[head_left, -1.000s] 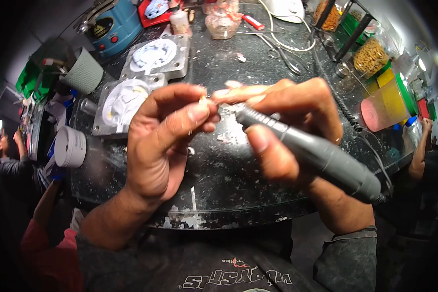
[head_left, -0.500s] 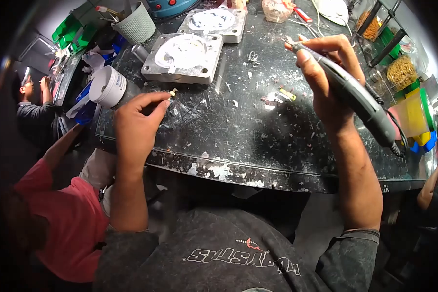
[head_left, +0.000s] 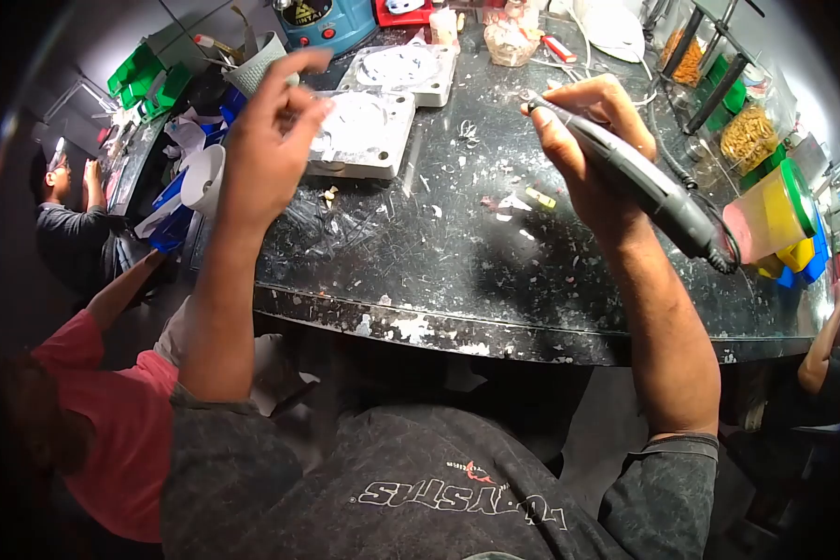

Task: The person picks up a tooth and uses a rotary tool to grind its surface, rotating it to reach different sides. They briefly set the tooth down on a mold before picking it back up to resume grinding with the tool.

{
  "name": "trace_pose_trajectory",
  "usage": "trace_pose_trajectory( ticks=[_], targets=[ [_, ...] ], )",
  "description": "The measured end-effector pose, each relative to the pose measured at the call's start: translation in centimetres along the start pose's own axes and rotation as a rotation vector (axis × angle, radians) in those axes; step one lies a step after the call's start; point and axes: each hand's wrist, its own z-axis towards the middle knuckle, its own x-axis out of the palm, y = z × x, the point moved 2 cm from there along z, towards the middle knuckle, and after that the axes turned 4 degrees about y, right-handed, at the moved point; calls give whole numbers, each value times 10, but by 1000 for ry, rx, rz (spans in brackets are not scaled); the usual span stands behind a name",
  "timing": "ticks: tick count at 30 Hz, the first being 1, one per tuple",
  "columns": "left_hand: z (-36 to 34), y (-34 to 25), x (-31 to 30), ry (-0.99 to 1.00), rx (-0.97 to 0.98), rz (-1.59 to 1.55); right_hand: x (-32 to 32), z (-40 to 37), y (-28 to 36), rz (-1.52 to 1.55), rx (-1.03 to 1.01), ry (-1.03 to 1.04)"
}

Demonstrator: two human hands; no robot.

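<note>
My right hand (head_left: 595, 154) is wrapped round a dark rotary handpiece (head_left: 639, 185), its tip pointing up and to the left and its cord trailing from the rear end. Raised over the left of the bench, my left hand (head_left: 273, 145) has loosely bent fingers that are apart and slightly blurred, with nothing visible in them. It partly covers a metal flask half (head_left: 369, 157) holding white material. A second metal flask half (head_left: 434, 91) lies behind it. On the bench below the left hand rests a small yellowish piece (head_left: 329, 196).
A grey pot (head_left: 252, 70) of tools and a blue machine (head_left: 322, 26) stand at the back left, with a white tub (head_left: 203, 177) nearer. At right are a green-lidded container (head_left: 765, 215) and a bag of yellow pieces (head_left: 749, 137). Other people sit at left and far right.
My left hand has risen up and away from the bench, its pinch opened, leaving the small yellowish piece on the surface. The view has shifted slightly; the right hand still grips the handpiece.
</note>
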Motion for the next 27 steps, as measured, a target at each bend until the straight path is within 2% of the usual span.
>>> trace_pose_trajectory(
  ticks=[1, 2, 3, 5, 9, 13, 21, 23, 25, 27],
  targets=[
    [14, -14, 8, 22, 232, 208, -2, 0, -1, -27, -4, 2],
    [17, -6, 9, 173, 63, 153, -1, 1, -2, -29, -15, 3],
    [20, 1, 11, 173, 70, 154, -1, 0, -2, -31, -16, -3],
    [25, 10, 20, 301, 105, 355, -1, 0, 0, -47, -11, 12],
    [27, 7, 30, 329, 86, 472, -2, 2, 5, -51, -43, 44],
    [29, 2, 36, 327, 167, 579, 0, 1, 2, -61, -58, 60],
    [28, 0, 41, 341, 118, 576, 0, 1, 0, -62, -29, 64],
    [27, 1, 37, 267, 111, 489, -2, 0, 1, -62, -38, 57],
    [27, -6, 34, 172, 53, 207, -1, 0, 2, -54, -17, -4],
    [24, -24, 43, 202, -34, -203, 0, -1, 2, 66, -48, -36]
  ],
)
